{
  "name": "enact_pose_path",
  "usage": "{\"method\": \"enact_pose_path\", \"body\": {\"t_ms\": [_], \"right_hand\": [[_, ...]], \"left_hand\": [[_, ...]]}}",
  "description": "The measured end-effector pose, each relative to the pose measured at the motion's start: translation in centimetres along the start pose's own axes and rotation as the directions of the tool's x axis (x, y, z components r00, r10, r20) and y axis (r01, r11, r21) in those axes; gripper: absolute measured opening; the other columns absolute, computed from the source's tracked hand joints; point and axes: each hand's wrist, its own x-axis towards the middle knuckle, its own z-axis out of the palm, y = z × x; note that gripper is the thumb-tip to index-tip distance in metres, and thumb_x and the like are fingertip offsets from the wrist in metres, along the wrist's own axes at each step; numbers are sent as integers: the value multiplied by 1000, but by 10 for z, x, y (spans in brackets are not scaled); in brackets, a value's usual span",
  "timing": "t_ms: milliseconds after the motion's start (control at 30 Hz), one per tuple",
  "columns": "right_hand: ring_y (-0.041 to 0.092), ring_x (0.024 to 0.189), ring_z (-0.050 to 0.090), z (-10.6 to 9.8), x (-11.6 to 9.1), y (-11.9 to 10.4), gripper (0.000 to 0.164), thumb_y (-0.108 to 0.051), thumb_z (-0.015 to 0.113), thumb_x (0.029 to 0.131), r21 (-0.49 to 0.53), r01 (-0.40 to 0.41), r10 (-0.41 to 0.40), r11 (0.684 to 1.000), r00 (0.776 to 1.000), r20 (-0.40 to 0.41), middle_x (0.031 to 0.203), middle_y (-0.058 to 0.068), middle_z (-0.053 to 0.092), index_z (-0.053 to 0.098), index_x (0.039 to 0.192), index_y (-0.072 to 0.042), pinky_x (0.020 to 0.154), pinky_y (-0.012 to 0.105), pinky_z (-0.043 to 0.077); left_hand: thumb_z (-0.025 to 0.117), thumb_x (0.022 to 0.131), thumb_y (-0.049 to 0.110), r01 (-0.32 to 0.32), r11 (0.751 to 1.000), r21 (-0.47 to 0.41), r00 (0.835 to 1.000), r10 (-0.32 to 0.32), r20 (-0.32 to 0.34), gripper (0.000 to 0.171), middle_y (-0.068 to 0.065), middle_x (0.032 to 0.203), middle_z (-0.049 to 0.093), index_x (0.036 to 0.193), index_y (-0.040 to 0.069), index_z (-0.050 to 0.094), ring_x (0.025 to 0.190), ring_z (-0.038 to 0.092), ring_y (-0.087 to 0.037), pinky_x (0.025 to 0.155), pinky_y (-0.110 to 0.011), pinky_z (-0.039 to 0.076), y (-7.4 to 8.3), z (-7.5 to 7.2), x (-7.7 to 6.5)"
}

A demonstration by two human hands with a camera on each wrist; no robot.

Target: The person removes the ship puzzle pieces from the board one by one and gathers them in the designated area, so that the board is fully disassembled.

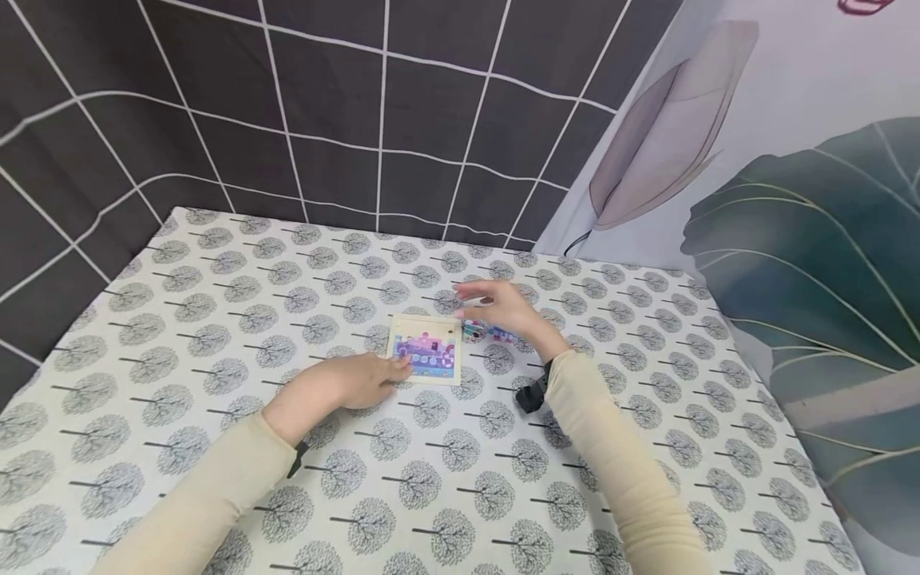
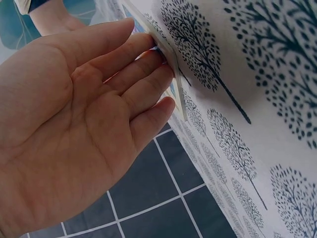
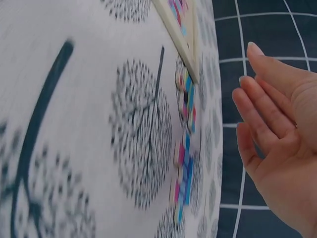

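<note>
A small square picture puzzle board [image 1: 413, 327] with a cream frame lies on the patterned cloth. It bears a pink, purple and blue picture, with a bare pale strip along the top. My left hand [image 1: 366, 379] rests its fingertips on the board's lower left part; in the left wrist view they meet the frame edge [image 2: 179, 99], fingers nearly straight. My right hand [image 1: 501, 307] hovers above the board's upper right corner, fingers loosely bent and nothing between them. Beneath it lie loose colourful puzzle pieces [image 3: 182, 173], partly hidden by the hand in the head view.
A white cloth [image 1: 388, 479] printed with grey trees covers the table. Behind it hangs a dark curtain [image 1: 331, 96] with a white grid. A curtain with large leaves [image 1: 826, 239] hangs on the right. Black straps [image 1: 533, 393] sit at the wrists.
</note>
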Motion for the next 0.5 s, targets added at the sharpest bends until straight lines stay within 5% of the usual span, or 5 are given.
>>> {"method": "enact_pose_path", "body": {"t_ms": [500], "right_hand": [[13, 98, 64, 26, 28, -25, 46, -19, 72, 82, -31, 45, -39, 998, 985, 169, 110, 3, 68, 60, 125, -11, 88, 26, 51]], "left_hand": [[43, 98, 19, 12, 999, 31, 1000, -12, 1, 47, -3, 153, 22, 144, 13, 36, 137, 26, -36, 113, -54, 18, 2, 1, 1]]}}
